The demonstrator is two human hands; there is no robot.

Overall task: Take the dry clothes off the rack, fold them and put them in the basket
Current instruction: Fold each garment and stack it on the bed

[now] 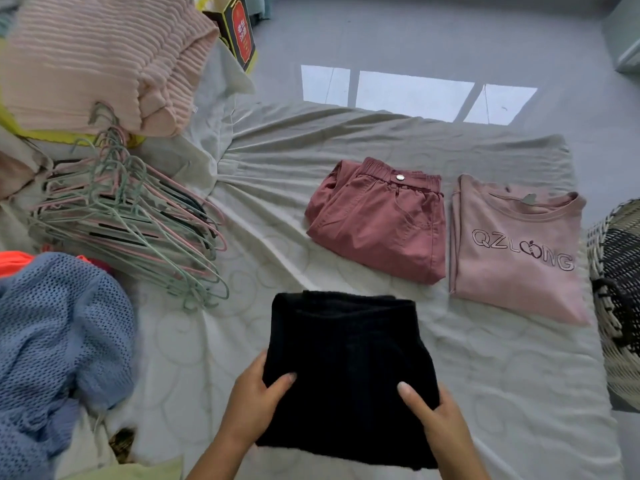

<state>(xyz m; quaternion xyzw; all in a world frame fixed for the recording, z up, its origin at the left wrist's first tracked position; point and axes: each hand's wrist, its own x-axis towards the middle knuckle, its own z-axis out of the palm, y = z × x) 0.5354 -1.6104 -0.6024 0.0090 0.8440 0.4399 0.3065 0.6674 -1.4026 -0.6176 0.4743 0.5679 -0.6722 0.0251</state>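
Black folded garment [346, 358] pinched by our left hand [252, 403] and right hand [436, 420]; blue mesh knit [59, 334] lies unfolded.

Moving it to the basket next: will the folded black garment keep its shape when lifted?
Likely floppy: the black garment is soft layered cloth, so the far edge may sag. The left hand and right hand pinching near corners should help.

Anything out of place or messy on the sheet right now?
The blue knit at left lies crumpled, unfolded; the hangers sprawl in a loose heap. The red trousers, pink T-shirt and black garment look neatly folded.
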